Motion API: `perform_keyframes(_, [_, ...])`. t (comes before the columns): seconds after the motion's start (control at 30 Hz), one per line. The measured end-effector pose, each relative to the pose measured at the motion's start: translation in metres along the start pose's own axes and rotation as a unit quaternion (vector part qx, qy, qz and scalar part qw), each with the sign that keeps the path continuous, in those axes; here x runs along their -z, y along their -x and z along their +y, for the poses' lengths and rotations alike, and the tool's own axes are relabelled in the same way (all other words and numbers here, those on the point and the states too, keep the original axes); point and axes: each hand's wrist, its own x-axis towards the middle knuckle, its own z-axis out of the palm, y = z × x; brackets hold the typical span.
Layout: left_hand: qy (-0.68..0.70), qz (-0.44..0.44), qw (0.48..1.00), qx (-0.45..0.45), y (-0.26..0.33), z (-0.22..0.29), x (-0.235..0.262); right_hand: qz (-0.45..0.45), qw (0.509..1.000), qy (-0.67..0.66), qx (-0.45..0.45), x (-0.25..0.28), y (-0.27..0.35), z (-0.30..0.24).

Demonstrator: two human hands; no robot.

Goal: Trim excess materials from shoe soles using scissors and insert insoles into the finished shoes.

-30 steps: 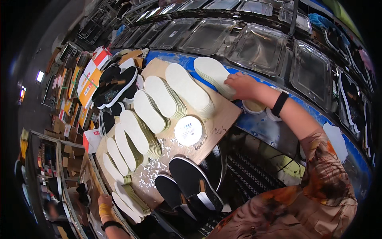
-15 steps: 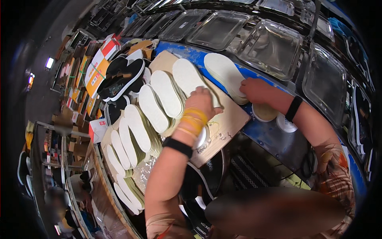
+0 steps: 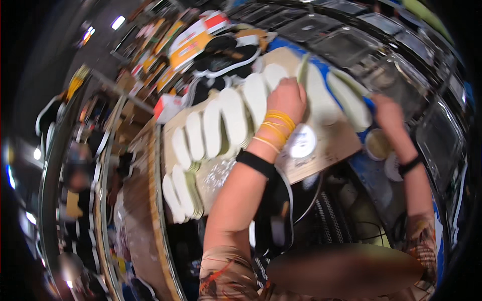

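Note:
White shoe insoles stand in overlapping rows and stacks on a light wooden board (image 3: 326, 155). My left hand (image 3: 288, 99), with yellow rubber bands and a black band at the wrist, is closed on an insole (image 3: 303, 70) that stands tilted, its pale green side showing. Just right of it lies a white insole stack (image 3: 320, 98). Further right, beside the blue table edge, is another insole stack (image 3: 350, 103). My right hand (image 3: 386, 109) is at that stack's right side; its fingers are smeared by motion.
A round white disc (image 3: 303, 141) is on the board. A round tan-topped container (image 3: 377, 144) stands near my right wrist. Black shoes (image 3: 223, 57) and orange-white boxes (image 3: 193, 42) are piled at the far left. Clear plastic trays (image 3: 346, 45) line the back.
The view has swung, shifting the board rightward in it. My left hand, earlier spread flat on an insole stack, is now closed on a tilted insole. My right hand stays by the right stack.

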Motion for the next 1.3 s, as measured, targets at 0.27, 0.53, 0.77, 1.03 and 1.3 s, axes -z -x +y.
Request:
perform_keyframes(0.27, [0.322,0.136,0.89,0.292,0.24,-0.086,0.234,0.044,0.807,-0.531,-0.257,0.143,0.075,-0.013])
perform_keyframes(0.53, [0.363,0.117,0.779,0.498,0.427,-0.035,0.303,-0.217,0.732,-0.556,-0.328,0.194,0.143,-0.115])
perform_keyframes(0.77, [-0.024,-0.108,0.989,0.094,0.447,0.04,0.215,-0.208,0.926,-0.164,0.269,0.215,0.19,-0.248])
perform_keyframes(1.03, [-0.248,-0.221,0.943,0.021,0.433,0.044,0.147,-0.076,0.746,-0.213,0.627,0.173,0.224,-0.292])
perform_keyframes(1.3, [-0.067,-0.238,0.969,0.032,0.392,-0.017,0.111,-0.111,0.825,-0.243,0.499,0.075,0.193,-0.269])
